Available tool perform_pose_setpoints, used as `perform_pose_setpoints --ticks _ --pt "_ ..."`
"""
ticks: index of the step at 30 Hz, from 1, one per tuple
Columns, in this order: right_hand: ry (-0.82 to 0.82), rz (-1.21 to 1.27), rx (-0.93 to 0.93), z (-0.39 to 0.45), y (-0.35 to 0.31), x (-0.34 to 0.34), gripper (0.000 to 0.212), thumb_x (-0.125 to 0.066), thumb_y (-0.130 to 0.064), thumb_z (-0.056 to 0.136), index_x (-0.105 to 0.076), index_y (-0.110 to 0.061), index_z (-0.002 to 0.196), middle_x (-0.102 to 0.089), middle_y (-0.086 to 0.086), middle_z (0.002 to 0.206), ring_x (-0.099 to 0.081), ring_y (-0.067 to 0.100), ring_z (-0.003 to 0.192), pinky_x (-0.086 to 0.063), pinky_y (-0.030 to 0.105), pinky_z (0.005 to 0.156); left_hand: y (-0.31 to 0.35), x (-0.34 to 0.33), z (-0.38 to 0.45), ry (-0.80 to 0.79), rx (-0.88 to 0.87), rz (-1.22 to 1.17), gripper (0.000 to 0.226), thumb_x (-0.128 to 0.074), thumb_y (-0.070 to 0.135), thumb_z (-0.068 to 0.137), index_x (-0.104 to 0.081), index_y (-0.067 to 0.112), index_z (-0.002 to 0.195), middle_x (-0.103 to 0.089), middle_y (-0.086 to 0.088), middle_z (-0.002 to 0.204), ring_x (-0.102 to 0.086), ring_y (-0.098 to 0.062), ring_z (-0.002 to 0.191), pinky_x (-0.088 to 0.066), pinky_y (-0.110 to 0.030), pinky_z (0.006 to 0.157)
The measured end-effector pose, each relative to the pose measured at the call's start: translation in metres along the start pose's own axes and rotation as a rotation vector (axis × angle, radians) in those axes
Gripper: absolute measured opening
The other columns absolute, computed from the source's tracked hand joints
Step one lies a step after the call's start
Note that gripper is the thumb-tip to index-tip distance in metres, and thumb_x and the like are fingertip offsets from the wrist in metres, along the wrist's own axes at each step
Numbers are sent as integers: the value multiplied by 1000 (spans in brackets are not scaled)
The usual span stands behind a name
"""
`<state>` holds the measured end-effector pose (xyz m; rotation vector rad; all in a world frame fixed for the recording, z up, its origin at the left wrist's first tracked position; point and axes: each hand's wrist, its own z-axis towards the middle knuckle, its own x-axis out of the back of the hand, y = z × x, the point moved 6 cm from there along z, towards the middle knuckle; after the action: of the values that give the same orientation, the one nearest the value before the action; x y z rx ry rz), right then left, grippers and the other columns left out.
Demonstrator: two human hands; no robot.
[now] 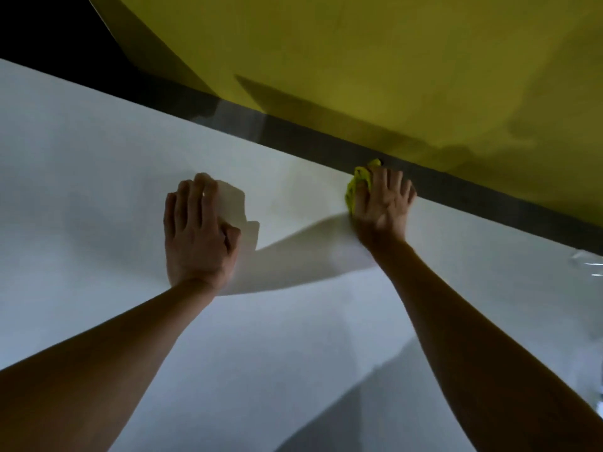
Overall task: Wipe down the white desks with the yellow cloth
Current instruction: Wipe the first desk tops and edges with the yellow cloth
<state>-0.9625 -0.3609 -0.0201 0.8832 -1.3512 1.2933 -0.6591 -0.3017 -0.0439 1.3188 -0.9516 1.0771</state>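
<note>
A white desk (pixel 98 164) fills most of the head view. My right hand (pixel 383 203) lies flat on the yellow cloth (pixel 354 185) with its fingers spread, pressing it onto the desk at the far edge beside a grey strip. Only a small bunched part of the cloth shows past the thumb side and fingertips. My left hand (pixel 195 233) rests palm down on the bare desk surface to the left, fingers straight and together, holding nothing.
A grey metal strip (pixel 293 135) runs along the desk's far edge. Behind it rises a yellow-olive partition panel (pixel 359 53). Something clear and shiny, perhaps plastic film (pixel 587 265), sits at the right edge. Dark space lies at the top left.
</note>
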Motion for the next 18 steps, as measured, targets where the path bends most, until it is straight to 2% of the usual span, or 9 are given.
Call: perform_pose_setpoints --ticks 3,6,9,13,18 --pt "-91 51 91 2 -62 -21 49 -31 -43 95 -58 -13 123 -55 15 115 -50 31 104 -36 44 96 0 0 0 -7 3 -2 73 -40 32 94 -24 9 161 -25 -15 169 -20 -37 156 -9 -48 130" --pt "-66 144 177 8 -126 -33 39 -38 -40 94 -57 -16 117 -56 11 111 -51 29 102 -38 43 94 -1 1 0 5 -1 1 73 -42 32 93 -26 8 160 -27 -16 168 -22 -38 155 -11 -48 130" --pt "-72 177 206 18 -146 -40 32 -44 -39 94 -54 -19 117 -56 8 111 -52 28 103 -40 44 93 0 3 1 30 -14 10 70 -41 32 94 -30 7 158 -30 -17 166 -26 -39 154 -13 -48 130" --pt "-63 226 219 18 -115 -36 32 -43 -41 95 -55 -20 117 -57 6 110 -54 25 100 -42 40 89 2 5 -2 26 -25 6 68 -38 33 95 -32 6 158 -31 -16 166 -26 -38 154 -15 -49 129" --pt "-22 156 125 7 4 -7 45 -36 -43 93 -62 -17 119 -60 13 113 -56 32 101 -38 37 85 9 8 -3 4 -16 29 70 -35 34 94 -34 2 156 -32 -21 165 -26 -42 153 -15 -51 129"
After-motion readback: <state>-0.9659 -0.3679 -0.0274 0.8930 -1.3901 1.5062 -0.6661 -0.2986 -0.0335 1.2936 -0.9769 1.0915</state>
